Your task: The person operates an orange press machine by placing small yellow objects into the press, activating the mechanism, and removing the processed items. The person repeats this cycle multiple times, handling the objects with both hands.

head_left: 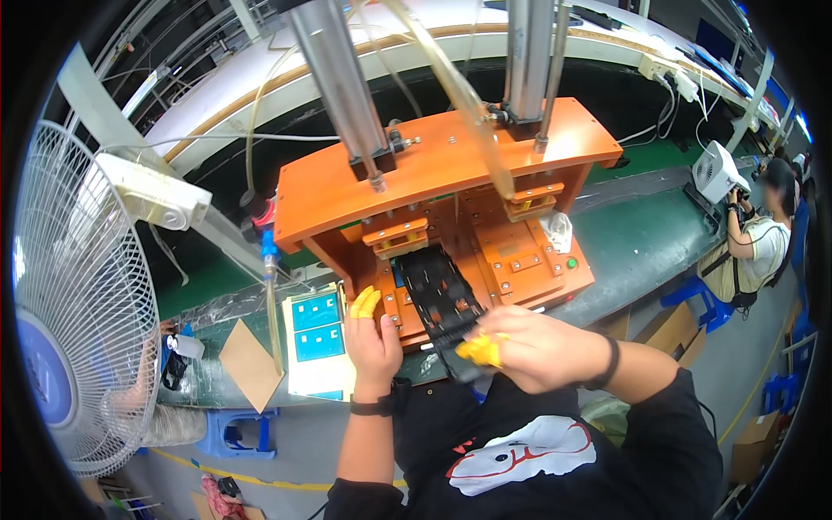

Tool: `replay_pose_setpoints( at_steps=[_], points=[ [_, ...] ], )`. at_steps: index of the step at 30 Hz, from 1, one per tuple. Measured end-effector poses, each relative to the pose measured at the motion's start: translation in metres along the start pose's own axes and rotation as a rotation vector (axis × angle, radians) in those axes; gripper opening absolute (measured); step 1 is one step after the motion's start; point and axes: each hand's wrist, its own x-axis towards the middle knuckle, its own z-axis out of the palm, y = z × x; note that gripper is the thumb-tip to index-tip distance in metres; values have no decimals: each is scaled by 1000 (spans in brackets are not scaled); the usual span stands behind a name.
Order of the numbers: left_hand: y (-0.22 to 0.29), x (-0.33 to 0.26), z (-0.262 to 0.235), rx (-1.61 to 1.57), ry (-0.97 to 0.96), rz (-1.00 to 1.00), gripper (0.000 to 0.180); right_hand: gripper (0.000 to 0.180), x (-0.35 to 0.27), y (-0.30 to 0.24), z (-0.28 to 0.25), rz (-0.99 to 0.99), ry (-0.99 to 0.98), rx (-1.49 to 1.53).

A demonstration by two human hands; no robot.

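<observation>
While the right hand [529, 347] grips it, the black tray [440, 299] seemingly lies empty.

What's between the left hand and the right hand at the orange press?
Head view: the black tray runs between the left hand and right hand; the right hand holds its near end, the left rests beside it.

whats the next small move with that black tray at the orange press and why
Probably slide the black tray a little further into the orange press. Its near end still juts past the fixture's front edge, pinched in the right hand, while the left hand rests at the fixture's left side. How well it is seated cannot be told from here.
</observation>
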Motion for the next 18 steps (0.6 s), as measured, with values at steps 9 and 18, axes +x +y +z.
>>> replay_pose_setpoints(
  at_steps=[9, 18],
  points=[
    [-1, -1, 1, -54, 44, 6, 32, 20, 32, 71, 64, 135, -65, -221],
    [-1, -2, -2, -86, 50, 11, 32, 48, 49, 60, 60, 236, -78, -391]
  ],
)
